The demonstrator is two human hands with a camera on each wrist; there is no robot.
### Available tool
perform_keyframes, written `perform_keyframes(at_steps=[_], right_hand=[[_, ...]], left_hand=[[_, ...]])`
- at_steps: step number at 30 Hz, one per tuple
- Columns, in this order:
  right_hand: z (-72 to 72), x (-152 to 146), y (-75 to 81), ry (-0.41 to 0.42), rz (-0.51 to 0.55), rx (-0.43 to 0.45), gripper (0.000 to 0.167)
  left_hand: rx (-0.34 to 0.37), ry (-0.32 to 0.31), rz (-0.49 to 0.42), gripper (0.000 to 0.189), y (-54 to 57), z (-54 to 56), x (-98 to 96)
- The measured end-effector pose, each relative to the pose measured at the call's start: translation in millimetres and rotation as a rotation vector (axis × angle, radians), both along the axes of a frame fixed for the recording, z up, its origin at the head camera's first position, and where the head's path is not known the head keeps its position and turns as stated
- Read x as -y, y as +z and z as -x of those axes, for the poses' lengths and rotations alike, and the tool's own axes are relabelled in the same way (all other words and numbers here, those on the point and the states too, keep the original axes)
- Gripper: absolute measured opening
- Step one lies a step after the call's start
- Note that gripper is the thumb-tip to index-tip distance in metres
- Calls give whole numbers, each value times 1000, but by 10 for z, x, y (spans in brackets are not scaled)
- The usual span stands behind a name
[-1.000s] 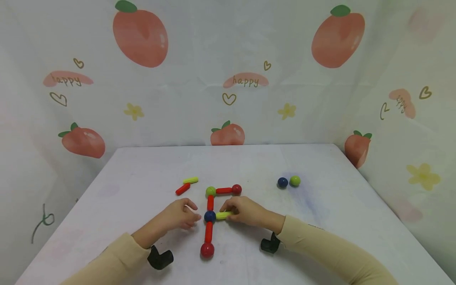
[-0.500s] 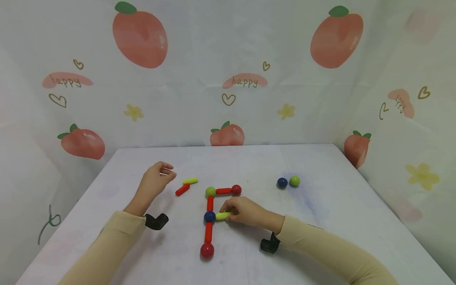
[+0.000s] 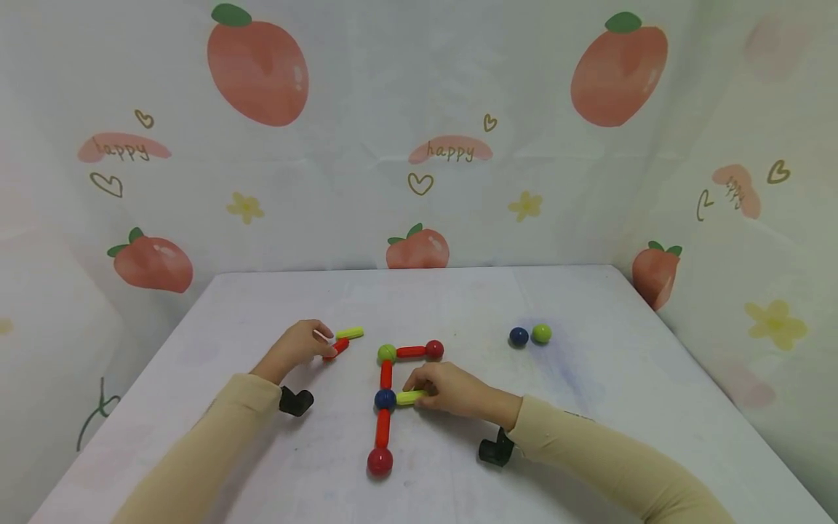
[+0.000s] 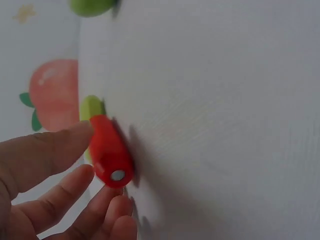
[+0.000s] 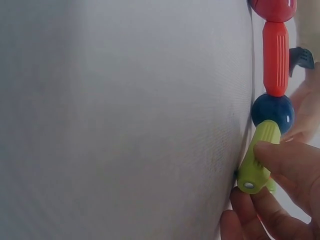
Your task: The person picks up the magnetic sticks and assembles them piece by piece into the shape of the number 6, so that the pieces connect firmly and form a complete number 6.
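Note:
My left hand [image 3: 297,346] is at a loose red stick [image 3: 342,345], thumb overlapping it and the other fingers spread around its near end. In the left wrist view the red stick [image 4: 109,145] shows a round metal tip facing the camera. My right hand [image 3: 452,389] pinches a yellow-green stick [image 3: 407,397] between thumb and fingers; its far end meets a dark blue ball [image 3: 385,399]. From that ball, red sticks run to a green ball [image 3: 387,354] and a near red ball [image 3: 380,461]. Another red stick [image 3: 411,351] joins the green ball to a second red ball [image 3: 435,349].
A second yellow-green stick [image 3: 350,332] lies just behind the loose red one. At the back right, a blue ball [image 3: 519,336] and a green ball [image 3: 541,333] sit side by side on the white table [image 3: 622,364]. A patterned curtain [image 3: 353,189] hangs behind.
My left hand has left the blue ball's side, swung up and left, then come down to the loose red stick. My right hand stays on the yellow-green stick.

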State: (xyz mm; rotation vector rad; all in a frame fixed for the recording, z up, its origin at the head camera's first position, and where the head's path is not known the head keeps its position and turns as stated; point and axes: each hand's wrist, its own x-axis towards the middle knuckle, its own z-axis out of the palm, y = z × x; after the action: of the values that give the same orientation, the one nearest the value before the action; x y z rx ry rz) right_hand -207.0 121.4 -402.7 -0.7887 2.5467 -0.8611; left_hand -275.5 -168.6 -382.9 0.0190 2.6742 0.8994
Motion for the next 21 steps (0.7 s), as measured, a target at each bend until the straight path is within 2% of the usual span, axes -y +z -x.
perform_keyframes(at_steps=[5,10,17,19,21], right_hand=[[2,1,-11,3,-1,-4,25],[3,-2,-15,4,-1,-2,25],[6,-7,11,-1,3,8,25],[8,-7,19,-2,2,11,25],[10,-5,19,0,1,11,25]], left_hand=[[3,3,25,31,-58,1,-45],[-5,5,28,25,-49,-28,-53],[-23,0,35,24,40,-116,-58],[-38,-12,17,24,88,-165,-89],[-52,-53,-15,23,146,-234,-139]])
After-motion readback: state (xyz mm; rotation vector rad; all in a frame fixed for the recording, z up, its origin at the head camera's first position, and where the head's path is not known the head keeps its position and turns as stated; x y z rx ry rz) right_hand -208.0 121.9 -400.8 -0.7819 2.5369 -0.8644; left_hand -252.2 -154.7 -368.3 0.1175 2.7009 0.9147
